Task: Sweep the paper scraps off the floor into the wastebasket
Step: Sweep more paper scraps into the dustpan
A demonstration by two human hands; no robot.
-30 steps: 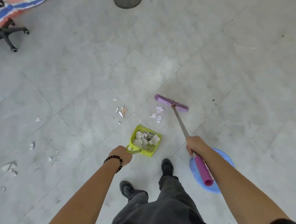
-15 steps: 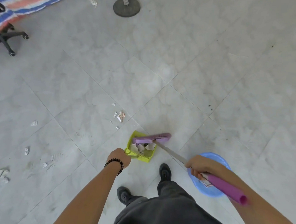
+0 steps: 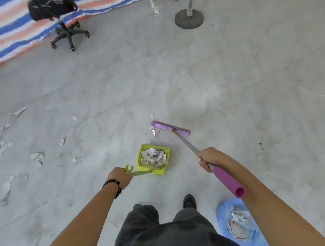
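My left hand [image 3: 120, 176] grips the handle of a lime-green dustpan [image 3: 153, 171] that rests on the floor and is full of crumpled paper. My right hand [image 3: 209, 159] grips the shaft of a purple broom [image 3: 170, 128], whose head sits on the tiles beyond the pan. A few paper scraps [image 3: 156, 132] lie between the broom head and the pan. More paper scraps [image 3: 36, 157] are scattered over the floor to the left. A blue wastebasket [image 3: 222, 214] holding paper stands at my lower right, partly behind my right arm.
A black office chair [image 3: 62, 21] stands at the back left on the edge of a striped tarp [image 3: 9, 34]. A round stand base [image 3: 188, 19] sits at the back centre. My legs and one shoe [image 3: 189, 202] are below the dustpan.
The broom head has moved from the mouth of the dustpan out across the floor, beyond a few more scraps. The dustpan now holds more paper. The view has tilted up.
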